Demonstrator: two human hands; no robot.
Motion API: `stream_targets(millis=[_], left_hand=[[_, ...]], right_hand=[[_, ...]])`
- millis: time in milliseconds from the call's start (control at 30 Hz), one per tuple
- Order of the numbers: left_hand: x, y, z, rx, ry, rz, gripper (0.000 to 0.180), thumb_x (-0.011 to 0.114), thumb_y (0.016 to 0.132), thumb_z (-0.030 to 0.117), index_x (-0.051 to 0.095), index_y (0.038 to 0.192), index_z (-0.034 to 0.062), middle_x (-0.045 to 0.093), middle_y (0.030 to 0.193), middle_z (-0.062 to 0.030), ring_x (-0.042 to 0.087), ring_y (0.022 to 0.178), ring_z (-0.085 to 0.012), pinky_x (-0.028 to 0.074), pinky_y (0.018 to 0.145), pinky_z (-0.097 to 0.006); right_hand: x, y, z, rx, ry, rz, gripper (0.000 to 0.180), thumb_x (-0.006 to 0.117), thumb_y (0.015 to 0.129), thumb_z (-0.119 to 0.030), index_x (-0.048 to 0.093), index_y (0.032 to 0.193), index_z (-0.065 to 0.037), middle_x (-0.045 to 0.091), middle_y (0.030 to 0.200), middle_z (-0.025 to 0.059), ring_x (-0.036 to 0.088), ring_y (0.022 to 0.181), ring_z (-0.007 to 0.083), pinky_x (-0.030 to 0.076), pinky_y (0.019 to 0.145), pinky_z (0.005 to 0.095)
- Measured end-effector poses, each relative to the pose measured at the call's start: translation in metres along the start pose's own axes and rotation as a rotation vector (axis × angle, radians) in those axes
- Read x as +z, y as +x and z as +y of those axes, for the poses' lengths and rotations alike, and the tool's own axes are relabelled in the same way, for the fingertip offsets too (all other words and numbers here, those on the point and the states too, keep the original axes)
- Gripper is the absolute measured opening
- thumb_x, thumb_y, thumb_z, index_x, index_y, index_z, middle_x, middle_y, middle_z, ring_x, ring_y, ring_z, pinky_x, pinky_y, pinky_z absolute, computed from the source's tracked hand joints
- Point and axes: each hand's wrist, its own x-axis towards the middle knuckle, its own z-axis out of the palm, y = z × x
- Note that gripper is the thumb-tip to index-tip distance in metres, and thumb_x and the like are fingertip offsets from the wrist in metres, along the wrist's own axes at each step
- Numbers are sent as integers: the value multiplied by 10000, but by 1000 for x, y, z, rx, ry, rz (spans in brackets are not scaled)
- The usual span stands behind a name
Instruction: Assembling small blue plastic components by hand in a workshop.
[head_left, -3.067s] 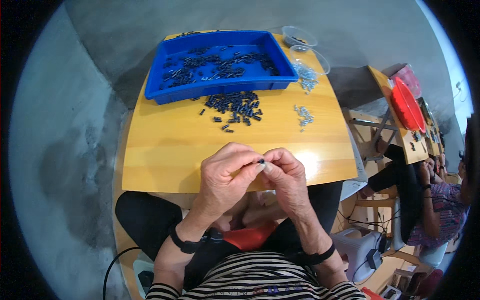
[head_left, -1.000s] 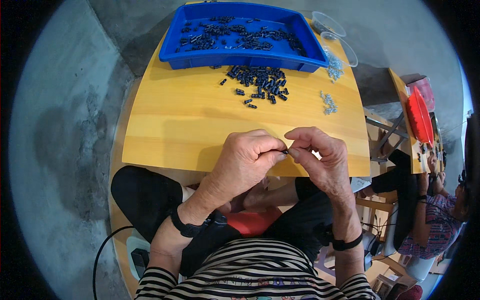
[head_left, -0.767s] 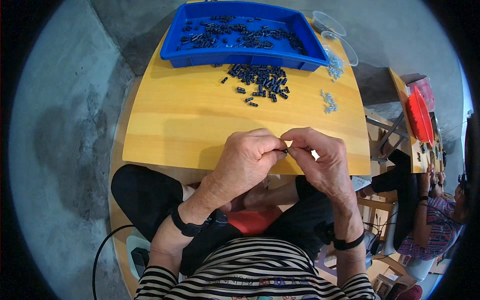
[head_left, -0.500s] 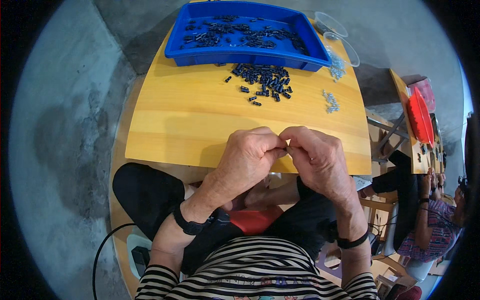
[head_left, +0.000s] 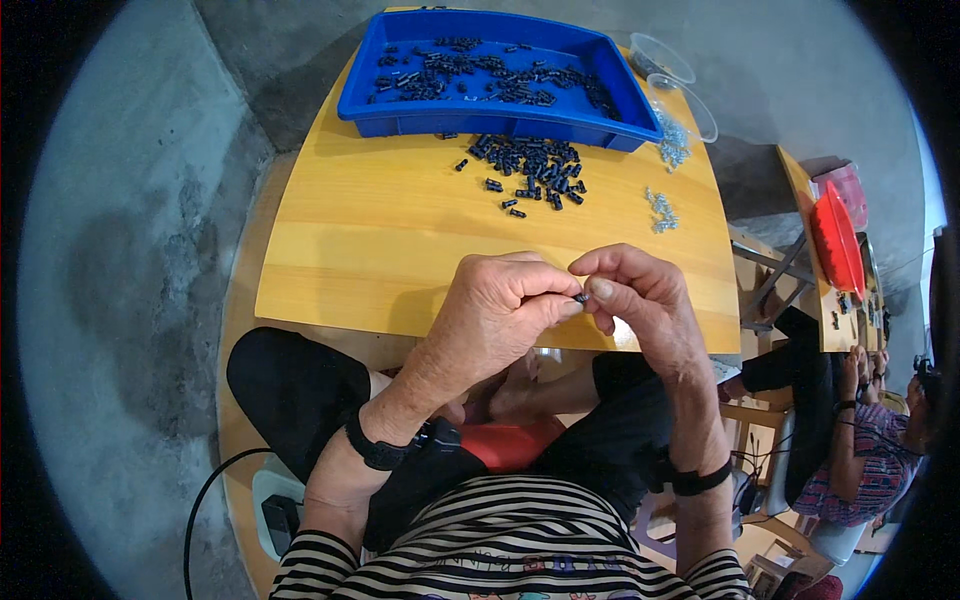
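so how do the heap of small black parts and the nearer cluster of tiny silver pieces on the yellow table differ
Colour: the heap of small black cylindrical parts is dark; the nearer cluster of tiny silver pieces is shiny.
Extent: the black heap spreads wider than the silver cluster.
Place: the black heap lies in front of the blue plastic tray, the silver cluster right of the heap.
Both are loose on the yellow table.

Colourful lettering across the striped shirt, too small for legibility.
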Motion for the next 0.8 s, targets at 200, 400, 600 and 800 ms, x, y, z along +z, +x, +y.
stream_targets(millis=[200, 400, 600, 800], left_hand=[[-3, -1, 4, -14, 20, -6, 88, 686, 773, -10, 680, 861, -11, 635, 724, -61, 611, 666, -116, 489, 595, -242], [-3, -3, 6, -3, 26, 18, 88, 685, 773, -16, 678, 861, -24, 634, 717, -60, 610, 653, -110, 490, 583, -238], [-6, -4, 4, -145, -134, 20, 71, 680, 798, -8, 684, 863, -35, 641, 716, -51, 609, 640, -103, 499, 574, -227], [-25, 1, 14, -154, -220, 31, 76, 668, 818, 8, 688, 881, -30, 663, 748, -60, 623, 650, -103, 516, 593, -228]], right_hand=[[6, 3, 4, -6, 67, -17, 201, 616, 897, -139, 630, 1070, -39, 637, 835, -15, 504, 635, 46, 409, 568, 186], [20, 1, -11, -47, -141, 11, 168, 580, 911, -94, 610, 1061, -26, 638, 818, -6, 522, 667, 41, 412, 579, 188], [24, 2, -6, -22, -67, -14, 173, 541, 926, -90, 595, 1074, -18, 634, 790, 9, 519, 652, 43, 404, 565, 187], [34, 2, 1, -79, 333, 125, 223, 545, 928, -135, 589, 1103, -3, 606, 763, 19, 471, 567, 53, 387, 506, 192]])
